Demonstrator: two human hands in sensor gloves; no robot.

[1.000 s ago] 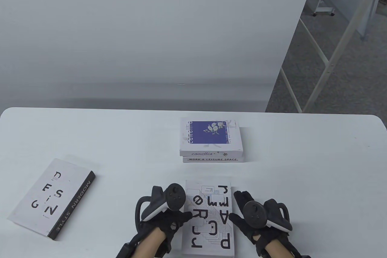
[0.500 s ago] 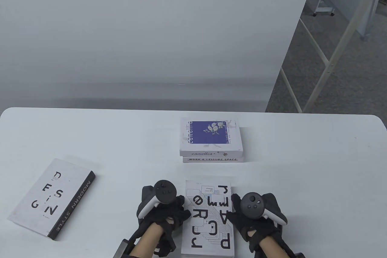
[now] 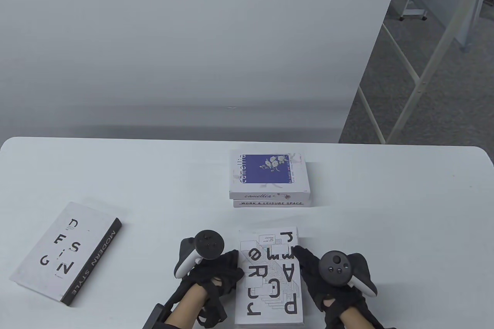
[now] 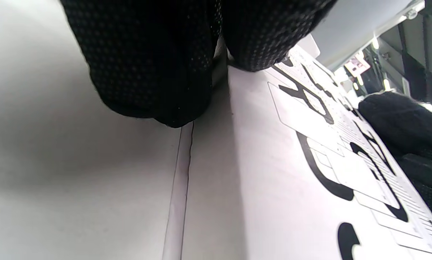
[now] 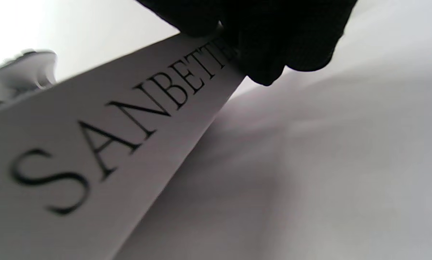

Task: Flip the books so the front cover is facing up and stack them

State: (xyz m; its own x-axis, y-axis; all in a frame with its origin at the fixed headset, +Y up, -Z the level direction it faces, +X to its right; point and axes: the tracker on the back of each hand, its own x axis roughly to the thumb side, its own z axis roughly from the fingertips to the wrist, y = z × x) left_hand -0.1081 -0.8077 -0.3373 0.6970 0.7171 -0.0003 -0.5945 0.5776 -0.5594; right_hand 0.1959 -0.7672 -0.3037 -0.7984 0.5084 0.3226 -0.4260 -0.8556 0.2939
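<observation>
1. At the left of the white tabletop (image 3: 386,198), well apart from everything else, a white book with "DESIGN" lettering (image 3: 65,252) lies flat and turned at an angle; its dark spine reads "MODERN STYLE".
2. The left hand (image 3: 214,275) comes in from the near edge, a tracker strapped on its back. Its fingers (image 4: 147,68) press against the left side of the near book, fingertips down at the seam where the book meets the tabletop.
3. The near book (image 3: 268,277), white with big black letters and thin line drawings, sits between the two hands at the near edge. In the right wrist view its right side shows "SANBETT…" lettering (image 5: 93,144) and stands raised off the tabletop with shadow beneath.
4. Beyond it, mid-tabletop, two books are stacked: a "camellia" book (image 3: 269,172) with a blue flowered panel, cover up, on top of a white one whose spine reads "WORK & LEISURE SPACE" (image 3: 272,203).
5. The right hand (image 3: 328,279) grips the near book's right edge, fingers (image 5: 266,39) clamped over that lettered side.
6. Behind the tabletop stands a plain pale wall panel (image 3: 185,43). At the far right, grey floor (image 3: 447,105), white frame legs and a castored unit show.
</observation>
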